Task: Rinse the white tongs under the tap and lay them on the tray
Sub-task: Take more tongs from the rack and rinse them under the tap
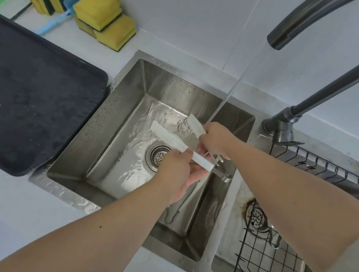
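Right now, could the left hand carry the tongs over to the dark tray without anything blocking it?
Probably yes: the left hand grips the white tongs, and only the sink rim lies before the tray.

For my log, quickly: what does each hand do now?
Left hand: closed on one arm of the white tongs.
Right hand: closed on the other arm.

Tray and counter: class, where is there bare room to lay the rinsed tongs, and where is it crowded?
The dark tray, left of the sink, lies bare. The front counter below the tray is bare too. Crowded spots: the back corner holds sponges, the rack fills the right basin, and both hands with the tongs occupy the sink.
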